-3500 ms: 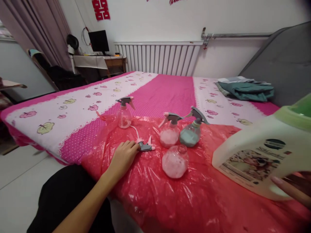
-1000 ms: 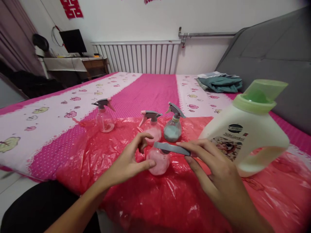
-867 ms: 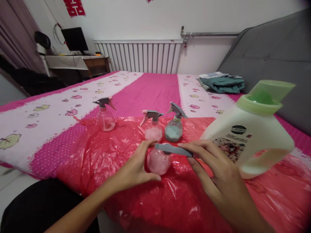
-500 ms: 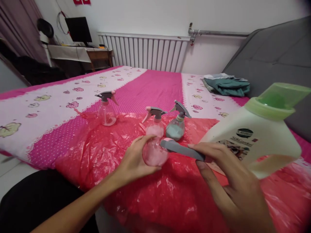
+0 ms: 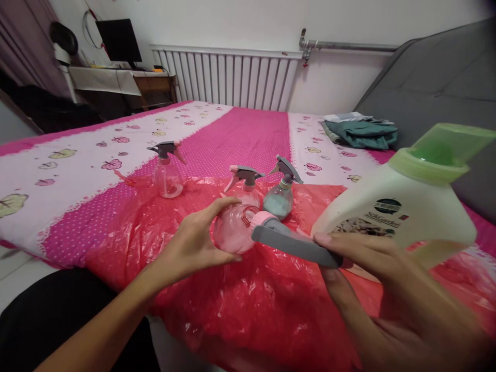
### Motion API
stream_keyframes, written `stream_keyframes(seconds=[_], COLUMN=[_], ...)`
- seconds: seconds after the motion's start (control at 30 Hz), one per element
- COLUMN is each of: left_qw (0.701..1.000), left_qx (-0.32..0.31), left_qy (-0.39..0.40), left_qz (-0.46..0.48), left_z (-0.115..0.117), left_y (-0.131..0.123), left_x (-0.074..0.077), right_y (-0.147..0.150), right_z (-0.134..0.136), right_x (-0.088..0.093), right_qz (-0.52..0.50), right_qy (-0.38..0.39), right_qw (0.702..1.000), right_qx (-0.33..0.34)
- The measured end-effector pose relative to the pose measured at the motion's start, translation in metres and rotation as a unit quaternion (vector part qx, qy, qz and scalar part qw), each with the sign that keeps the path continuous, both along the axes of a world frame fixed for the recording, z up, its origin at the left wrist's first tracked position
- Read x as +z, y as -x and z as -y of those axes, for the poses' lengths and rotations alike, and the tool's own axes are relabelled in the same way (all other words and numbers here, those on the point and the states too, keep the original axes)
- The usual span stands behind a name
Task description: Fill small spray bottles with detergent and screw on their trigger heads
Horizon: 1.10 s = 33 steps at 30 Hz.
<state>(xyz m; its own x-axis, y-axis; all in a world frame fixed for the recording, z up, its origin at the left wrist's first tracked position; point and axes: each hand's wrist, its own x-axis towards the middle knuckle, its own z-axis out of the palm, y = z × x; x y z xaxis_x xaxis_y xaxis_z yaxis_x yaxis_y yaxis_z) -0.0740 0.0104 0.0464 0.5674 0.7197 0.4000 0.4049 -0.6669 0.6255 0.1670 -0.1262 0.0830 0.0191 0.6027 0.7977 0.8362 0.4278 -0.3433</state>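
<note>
My left hand [image 5: 196, 235] is closed round a clear pink spray bottle [image 5: 232, 235], tilted so that its round mouth faces up and right. My right hand [image 5: 391, 284] pinches the end of a grey spray head [image 5: 296, 247] with a pink collar. That collar lies close beside the bottle's mouth, and whether a tube joins them cannot be made out. Just behind stands another pink spray bottle [image 5: 248, 194], partly hidden by the held one. Next to it is a bluish-green spray bottle [image 5: 278, 201]. A third pink spray bottle [image 5: 167, 178] stands upright farther left.
A large detergent jug [image 5: 418, 201] with a green cap stands at the right, partly behind my right hand. Red plastic sheeting [image 5: 248, 305] covers the near part of the bed [image 5: 259, 134]. Folded clothes [image 5: 360, 132] lie near the grey headboard [image 5: 437, 88].
The spray head has come away from the bottle's mouth, which now shows. My left hand has moved slightly left with the bottle. The view has shifted a little.
</note>
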Motion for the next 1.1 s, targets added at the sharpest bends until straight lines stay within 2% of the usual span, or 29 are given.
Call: stream_keyframes(seconds=[0.23,0.33,0.47,0.6,0.9,1.03,1.1], left_qw=[0.997,0.995,0.996,0.998,0.996,0.997,0.997], left_qx=[-0.026,-0.035,-0.036,-0.018,-0.03,-0.037,-0.037], left_qy=[0.067,0.092,0.081,0.058,0.068,0.053,0.047], left_qz=[-0.004,0.0,-0.005,-0.027,-0.048,-0.045,-0.045], left_z=[0.018,0.027,0.03,0.034,0.045,0.043,0.043], left_y=[-0.016,-0.027,-0.033,-0.032,-0.037,-0.037,-0.037], left_x=[-0.016,-0.025,-0.039,-0.052,-0.057,-0.061,-0.062], right_y=[-0.011,-0.017,-0.023,-0.026,-0.024,-0.02,-0.019], right_z=[0.003,0.002,-0.003,-0.006,-0.006,-0.007,-0.006], right_x=[0.002,0.002,-0.001,-0.008,-0.022,-0.026,-0.03], right_qz=[0.031,0.052,0.051,0.048,0.073,0.041,-0.006], right_qy=[0.009,0.037,0.107,0.136,0.16,0.171,0.187], right_qw=[0.999,0.998,0.993,0.989,0.984,0.984,0.982], right_qx=[0.012,0.014,0.019,0.026,0.028,0.017,0.002])
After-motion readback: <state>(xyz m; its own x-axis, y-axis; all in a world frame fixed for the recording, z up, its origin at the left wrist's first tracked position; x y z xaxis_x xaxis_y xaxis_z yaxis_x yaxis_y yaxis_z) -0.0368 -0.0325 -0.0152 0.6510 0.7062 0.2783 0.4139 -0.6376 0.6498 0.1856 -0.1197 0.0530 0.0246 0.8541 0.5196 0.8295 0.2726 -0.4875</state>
